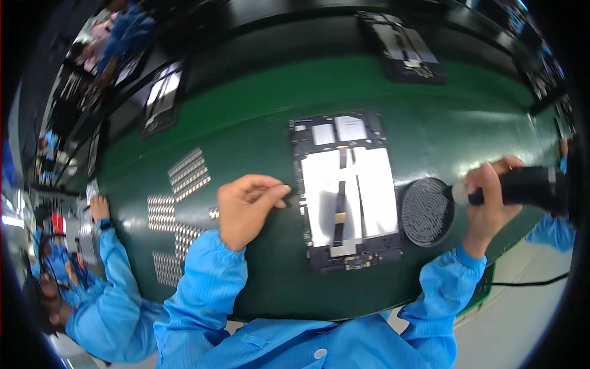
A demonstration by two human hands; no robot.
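An opened tablet lies on the green table in front of me, its silvery battery area and dark ribbon cables exposed. Just off its left edge, my left hand has thumb and forefinger pinched together; whatever they may hold is too small to make out. My right hand grips a black electric screwdriver, held nearly level. Its pale tip points left, at the rim of a round black dish with a finely dotted surface, which stands against the tablet's right side.
Sheets of small metallic parts lie left of my left hand. Other opened tablets stand at the far right and far left. A co-worker in blue sits at left, a hand on the table. A black cable runs at lower right.
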